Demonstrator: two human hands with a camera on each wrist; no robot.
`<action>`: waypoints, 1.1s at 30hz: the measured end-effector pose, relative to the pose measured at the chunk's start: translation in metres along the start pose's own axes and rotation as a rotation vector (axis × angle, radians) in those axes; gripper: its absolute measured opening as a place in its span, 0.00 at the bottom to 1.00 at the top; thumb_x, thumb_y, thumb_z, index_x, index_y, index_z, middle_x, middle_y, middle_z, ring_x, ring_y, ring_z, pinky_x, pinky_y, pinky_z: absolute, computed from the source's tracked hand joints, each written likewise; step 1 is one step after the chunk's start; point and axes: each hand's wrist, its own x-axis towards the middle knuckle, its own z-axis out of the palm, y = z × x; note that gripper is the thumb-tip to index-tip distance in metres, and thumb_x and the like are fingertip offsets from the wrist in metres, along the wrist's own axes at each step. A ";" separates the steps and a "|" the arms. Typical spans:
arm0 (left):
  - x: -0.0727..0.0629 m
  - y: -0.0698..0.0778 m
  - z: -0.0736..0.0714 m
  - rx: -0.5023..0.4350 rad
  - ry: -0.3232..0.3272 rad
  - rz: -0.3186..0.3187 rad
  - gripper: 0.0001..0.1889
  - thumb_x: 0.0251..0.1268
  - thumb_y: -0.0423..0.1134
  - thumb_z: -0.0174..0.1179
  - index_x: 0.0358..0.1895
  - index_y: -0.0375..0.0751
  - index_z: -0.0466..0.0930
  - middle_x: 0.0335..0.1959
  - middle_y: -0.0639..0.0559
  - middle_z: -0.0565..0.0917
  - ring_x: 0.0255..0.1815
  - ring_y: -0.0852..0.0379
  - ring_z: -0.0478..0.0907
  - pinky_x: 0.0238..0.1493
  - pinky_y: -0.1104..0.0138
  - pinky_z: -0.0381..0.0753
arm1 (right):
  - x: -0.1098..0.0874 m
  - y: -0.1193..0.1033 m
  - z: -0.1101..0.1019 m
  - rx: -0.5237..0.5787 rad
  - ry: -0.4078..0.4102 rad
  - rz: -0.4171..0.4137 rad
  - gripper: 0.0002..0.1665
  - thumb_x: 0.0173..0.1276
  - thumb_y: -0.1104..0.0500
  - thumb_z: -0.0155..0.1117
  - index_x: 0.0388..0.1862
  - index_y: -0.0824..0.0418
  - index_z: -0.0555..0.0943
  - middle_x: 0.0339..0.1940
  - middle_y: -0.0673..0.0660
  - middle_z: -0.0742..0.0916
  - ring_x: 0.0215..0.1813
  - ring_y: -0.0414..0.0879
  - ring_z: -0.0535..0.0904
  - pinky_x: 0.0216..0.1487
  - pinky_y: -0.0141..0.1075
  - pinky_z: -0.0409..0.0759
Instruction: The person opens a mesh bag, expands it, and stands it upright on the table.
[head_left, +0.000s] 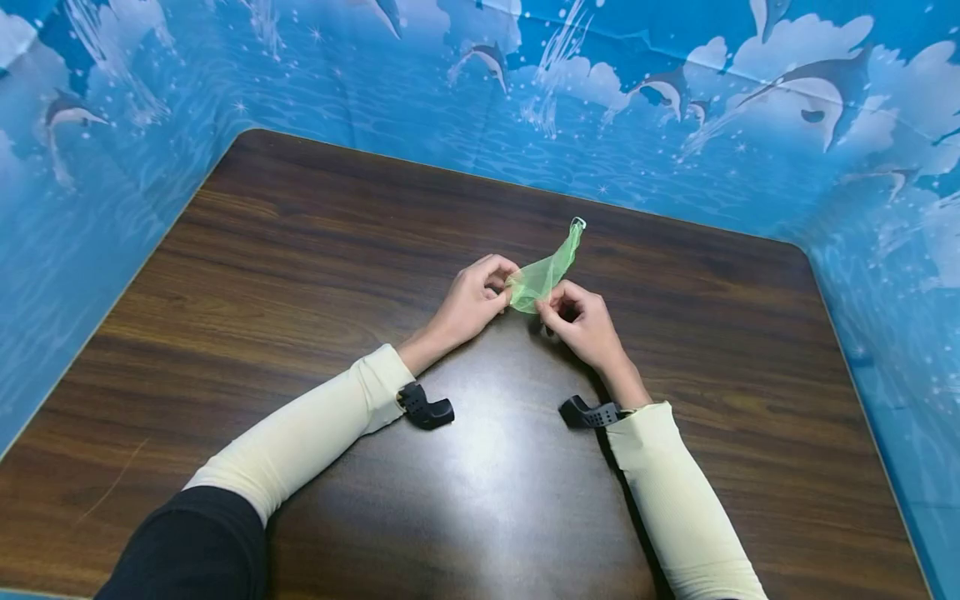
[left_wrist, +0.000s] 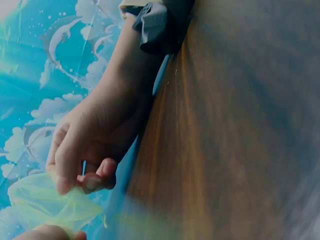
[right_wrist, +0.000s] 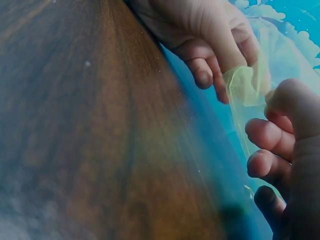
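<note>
green bag (head_left: 542, 277): held above desk (head_left: 315, 242), narrow end toward far edge | left hand (head_left: 474, 293): wide end pinched | right hand (head_left: 588, 323): wide end pinched opposite | advice: sheer cloth best spread evenly, fingertips kept light, tugging avoided

The left hand (right_wrist: 212, 37) and the right hand (right_wrist: 300, 142) pinch a sheer, yellow-green piece of fabric (right_wrist: 241, 87) before a blue cloud-patterned backdrop (right_wrist: 306, 15); a brown wood-grain tabletop (right_wrist: 100, 125) fills the left
</note>
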 end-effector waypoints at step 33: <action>-0.002 0.003 0.000 0.522 0.158 0.404 0.14 0.66 0.39 0.72 0.51 0.41 0.84 0.35 0.52 0.86 0.38 0.53 0.79 0.40 0.62 0.79 | 0.008 0.021 0.006 -0.531 0.296 -0.465 0.12 0.73 0.54 0.70 0.42 0.64 0.85 0.38 0.62 0.84 0.40 0.58 0.79 0.45 0.52 0.71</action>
